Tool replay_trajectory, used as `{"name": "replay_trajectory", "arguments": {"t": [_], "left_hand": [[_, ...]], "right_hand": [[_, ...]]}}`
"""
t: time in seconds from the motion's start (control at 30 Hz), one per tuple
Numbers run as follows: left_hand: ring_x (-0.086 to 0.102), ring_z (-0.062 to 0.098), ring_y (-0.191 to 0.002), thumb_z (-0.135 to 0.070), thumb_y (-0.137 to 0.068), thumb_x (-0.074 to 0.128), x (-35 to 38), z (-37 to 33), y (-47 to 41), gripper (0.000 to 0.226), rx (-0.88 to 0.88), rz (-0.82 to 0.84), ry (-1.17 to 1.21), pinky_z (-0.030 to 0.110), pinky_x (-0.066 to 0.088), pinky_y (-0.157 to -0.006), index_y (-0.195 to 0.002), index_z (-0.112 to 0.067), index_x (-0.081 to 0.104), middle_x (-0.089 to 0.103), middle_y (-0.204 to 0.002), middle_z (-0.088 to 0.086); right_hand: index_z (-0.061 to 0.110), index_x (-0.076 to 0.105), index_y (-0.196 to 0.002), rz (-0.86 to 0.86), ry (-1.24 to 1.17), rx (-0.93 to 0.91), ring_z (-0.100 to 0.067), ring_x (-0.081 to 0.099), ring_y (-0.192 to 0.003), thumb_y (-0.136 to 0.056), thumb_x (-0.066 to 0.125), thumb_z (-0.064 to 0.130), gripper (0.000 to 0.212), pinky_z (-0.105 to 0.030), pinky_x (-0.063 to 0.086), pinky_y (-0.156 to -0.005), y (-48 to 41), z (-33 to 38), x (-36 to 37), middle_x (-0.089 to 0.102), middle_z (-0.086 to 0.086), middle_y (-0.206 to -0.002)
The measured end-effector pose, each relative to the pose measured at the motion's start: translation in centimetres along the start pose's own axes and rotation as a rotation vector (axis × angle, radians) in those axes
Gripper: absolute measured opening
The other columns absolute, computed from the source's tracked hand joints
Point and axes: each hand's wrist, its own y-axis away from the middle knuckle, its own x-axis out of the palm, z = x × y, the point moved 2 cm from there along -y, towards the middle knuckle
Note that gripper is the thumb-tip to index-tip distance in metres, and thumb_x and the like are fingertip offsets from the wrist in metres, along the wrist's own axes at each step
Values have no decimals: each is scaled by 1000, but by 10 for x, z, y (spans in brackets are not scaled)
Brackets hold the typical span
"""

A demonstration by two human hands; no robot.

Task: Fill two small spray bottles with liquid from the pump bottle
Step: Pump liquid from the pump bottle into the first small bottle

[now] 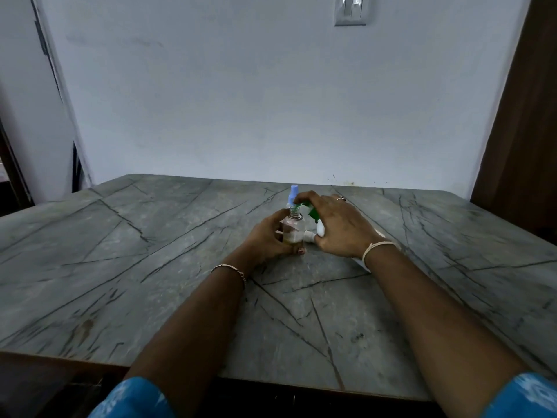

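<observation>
Pump bottle [320, 229] stands mid-table in a plain room: a pale wall [241, 101] with a switch plate [351, 10] high up, and a dark brown panel [518, 131] on the right. The table [150, 251] is broad grey stone with dark veins, level enough to keep small bottles upright.

The right hand [337, 224] covers most of the pump bottle. Its fingers curl over the green pump head [313, 213], probably to press it down, with the spout reaching left. The left hand [268, 236] wraps its fingers round a clear spray bottle [294, 230], the thumb on the near side. It steadies the bottle on the table so that the uncapped neck sits under the spout. A little yellowish liquid lies in the bottom, so filling looks barely begun.

A second spray bottle with a blue cap [294, 193] waits just behind, capped. A small white piece [309, 235] lies between the two held bottles, perhaps the removed sprayer, though the hands hide too much to be sure.
</observation>
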Motion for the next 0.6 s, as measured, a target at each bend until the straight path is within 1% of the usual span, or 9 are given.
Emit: {"name": "replay_trajectory", "arguments": {"t": [0.07,0.13,0.27,0.33,0.37,0.47,0.5,0.57,0.6], "left_hand": [[65,21,-100,-15,-65,86,0,1,-1,93,3,3,2,29,54,-88,-143,-21,36,61,-119,6],[64,20,-100,-17,-65,87,0,1,-1,96,-5,-1,-4,27,52,-87,-144,-21,34,60,-118,3],[63,15,-98,-18,-65,87,0,1,-1,95,-3,1,-6,21,52,-81,-144,-22,34,59,-119,2],[64,18,-100,-18,-65,87,0,0,0,94,-1,2,2,26,53,-85,-143,-22,36,59,-122,4],[64,17,-100,-17,-64,87,0,0,0,94,1,-1,5,24,54,-84,-143,-22,36,60,-122,5],[63,9,-91,-16,-64,87,0,-1,2,97,-1,-4,8,10,51,-71,-145,-21,33,60,-115,0],[64,10,-92,-15,-65,87,0,-2,2,97,-2,-2,12,12,52,-73,-145,-21,33,59,-115,-1],[65,19,-100,-14,-65,86,1,-2,1,91,6,6,23,25,55,-85,-141,-20,38,61,-121,5],[64,21,-102,-13,-65,86,1,-3,2,88,10,7,25,26,55,-86,-140,-20,40,61,-122,7]], "right_hand": [[33,32,-139,-8,-2,2,-25,52,-100,-75,75,29,77,-39,48,-84,-2,1,0,61,-3,-110],[33,31,-139,-8,-4,0,-24,52,-99,-75,75,28,78,-38,48,-83,-2,1,0,61,-2,-109],[42,27,-141,4,-1,-1,-22,52,-95,-77,74,31,81,-34,46,-79,2,-3,0,59,0,-97],[45,24,-141,7,-1,-1,-21,51,-94,-78,74,34,81,-35,47,-79,4,-3,0,59,0,-95],[46,24,-140,7,-4,-1,-21,51,-94,-78,74,34,81,-34,46,-78,4,-3,0,59,0,-94],[43,27,-138,7,-17,4,-21,52,-92,-76,75,31,79,-34,46,-75,3,-1,0,60,0,-95],[41,28,-137,4,-19,9,-22,52,-94,-76,75,31,78,-35,47,-77,2,-1,0,61,0,-97],[38,31,-136,-5,-20,19,-23,52,-98,-75,76,34,75,-39,48,-81,1,0,0,62,-1,-104],[37,32,-135,-8,-21,20,-24,52,-99,-75,76,35,74,-40,48,-82,0,1,-1,62,-1,-106]]}}
